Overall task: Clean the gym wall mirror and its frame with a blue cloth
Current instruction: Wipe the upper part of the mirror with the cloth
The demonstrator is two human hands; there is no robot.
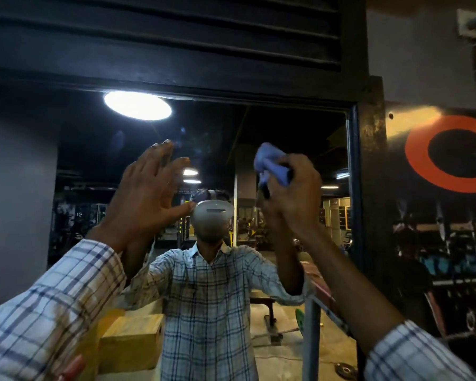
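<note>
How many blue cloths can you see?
1. The blue cloth is bunched in the right hand, raised in front of the mirror near its right edge. Its reflection may be hidden behind the hand.

R hand (291, 193) grips blue cloth (270, 163) at mirror (286, 127); L hand (146, 193) flat.

Dark slatted panel (160, 37) overhead, grey wall (412, 50) with orange ring mural (416, 158), round ceiling light (137, 105), yellow wooden boxes (132, 342), concrete floor (280, 356).

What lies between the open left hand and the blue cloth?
Head view: only the mirror glass, reflecting dark ceiling, with the reflected headset lower down.
</note>
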